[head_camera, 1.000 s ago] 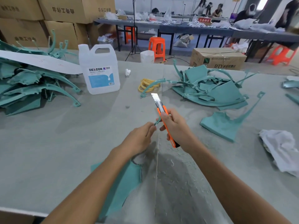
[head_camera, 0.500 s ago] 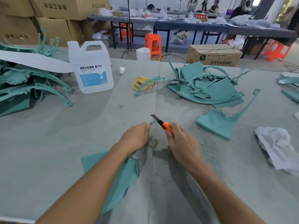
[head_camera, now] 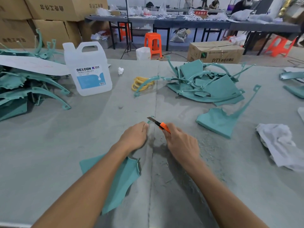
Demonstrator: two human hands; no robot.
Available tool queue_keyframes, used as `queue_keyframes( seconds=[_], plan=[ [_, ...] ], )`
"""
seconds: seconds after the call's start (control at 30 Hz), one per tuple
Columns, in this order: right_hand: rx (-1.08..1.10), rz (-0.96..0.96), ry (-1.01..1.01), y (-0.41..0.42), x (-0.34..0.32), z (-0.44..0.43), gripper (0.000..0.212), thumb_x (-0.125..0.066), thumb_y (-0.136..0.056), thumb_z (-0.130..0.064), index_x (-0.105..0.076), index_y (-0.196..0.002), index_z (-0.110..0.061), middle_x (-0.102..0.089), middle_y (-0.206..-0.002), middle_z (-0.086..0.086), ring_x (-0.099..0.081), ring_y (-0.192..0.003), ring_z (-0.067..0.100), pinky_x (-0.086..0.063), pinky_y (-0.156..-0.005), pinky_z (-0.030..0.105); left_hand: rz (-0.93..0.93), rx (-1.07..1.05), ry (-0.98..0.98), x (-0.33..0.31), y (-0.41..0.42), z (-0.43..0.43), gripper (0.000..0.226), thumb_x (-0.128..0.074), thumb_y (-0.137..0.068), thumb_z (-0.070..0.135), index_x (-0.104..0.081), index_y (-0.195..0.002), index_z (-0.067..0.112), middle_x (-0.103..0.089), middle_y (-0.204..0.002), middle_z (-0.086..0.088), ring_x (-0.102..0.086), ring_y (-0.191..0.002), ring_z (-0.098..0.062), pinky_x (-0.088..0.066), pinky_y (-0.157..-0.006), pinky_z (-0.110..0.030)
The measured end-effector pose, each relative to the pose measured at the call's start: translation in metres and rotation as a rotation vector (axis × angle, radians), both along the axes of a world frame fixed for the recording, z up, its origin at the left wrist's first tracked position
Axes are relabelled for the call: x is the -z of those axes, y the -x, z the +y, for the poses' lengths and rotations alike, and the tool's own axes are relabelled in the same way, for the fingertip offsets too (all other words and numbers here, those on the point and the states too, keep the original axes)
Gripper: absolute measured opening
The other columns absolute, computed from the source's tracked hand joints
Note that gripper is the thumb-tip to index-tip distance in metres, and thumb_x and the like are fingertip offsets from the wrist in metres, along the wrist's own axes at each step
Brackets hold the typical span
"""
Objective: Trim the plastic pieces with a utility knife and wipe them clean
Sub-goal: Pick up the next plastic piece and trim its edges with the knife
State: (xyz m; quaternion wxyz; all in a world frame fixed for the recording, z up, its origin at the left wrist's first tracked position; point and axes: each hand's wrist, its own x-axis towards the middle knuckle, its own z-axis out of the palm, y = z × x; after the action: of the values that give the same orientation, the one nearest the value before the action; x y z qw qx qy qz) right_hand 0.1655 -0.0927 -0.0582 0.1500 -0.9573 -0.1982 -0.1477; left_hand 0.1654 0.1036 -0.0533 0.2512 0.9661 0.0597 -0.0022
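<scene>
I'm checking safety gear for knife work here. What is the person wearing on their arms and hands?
Nothing protective shows. The left hand and right hand are bare, with no gloves. The left forearm and right forearm are uncovered as far as the frame reaches, with no sleeves in view. No watch, bracelet or ring is visible on the sides facing the camera.

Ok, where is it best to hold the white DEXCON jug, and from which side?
Probably by the handle moulded into its top, coming from above: the jug stands upright on the table, and the slot under the handle is unobstructed.
</scene>
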Motion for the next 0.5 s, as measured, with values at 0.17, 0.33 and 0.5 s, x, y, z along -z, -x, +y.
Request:
queue_keyframes(
  seconds=[0.17, 0.33, 0.5],
  plan=[
    [0.09, 0.062, -0.156, -0.012, -0.002, -0.001, 0.027, -0.027, -0.107, -0.053, -0.04, -0.108, -0.03, -0.057, -0.073, -0.006, -0.053, -0.056, 0.027, -0.029, -0.047, 0.033, -0.008, 0.011, -0.009, 0.001, 0.001, 0.0, 0.038, -0.022, -0.109, 0.038, -0.044, -0.086, 0.017, -0.063, -0.103, -0.015, -0.056, -0.094, -0.035, -0.043, -0.079, -0.041],
    [0.005, 0.089, -0.167, -0.021, -0.005, -0.012, 0.024, -0.03, -0.107, -0.051, -0.042, -0.114, -0.031, -0.048, -0.067, -0.01, -0.049, -0.054, 0.017, -0.03, -0.047, 0.032, -0.004, 0.011, -0.034, 0.003, 0.001, 0.001, 0.038, -0.02, -0.109, 0.038, -0.043, -0.088, 0.017, -0.061, -0.099, -0.013, -0.055, -0.089, -0.033, -0.038, -0.074, -0.038],
    [-0.089, 0.156, -0.147, -0.016, -0.003, -0.009, 0.023, -0.032, -0.106, -0.053, -0.041, -0.114, -0.033, -0.046, -0.066, -0.012, -0.058, -0.062, 0.023, -0.047, -0.055, 0.039, -0.006, 0.006, -0.023, 0.002, 0.001, 0.0, 0.039, -0.02, -0.109, 0.04, -0.042, -0.084, 0.019, -0.057, -0.091, -0.008, -0.055, -0.09, -0.034, -0.043, -0.075, -0.041]
  ],
)
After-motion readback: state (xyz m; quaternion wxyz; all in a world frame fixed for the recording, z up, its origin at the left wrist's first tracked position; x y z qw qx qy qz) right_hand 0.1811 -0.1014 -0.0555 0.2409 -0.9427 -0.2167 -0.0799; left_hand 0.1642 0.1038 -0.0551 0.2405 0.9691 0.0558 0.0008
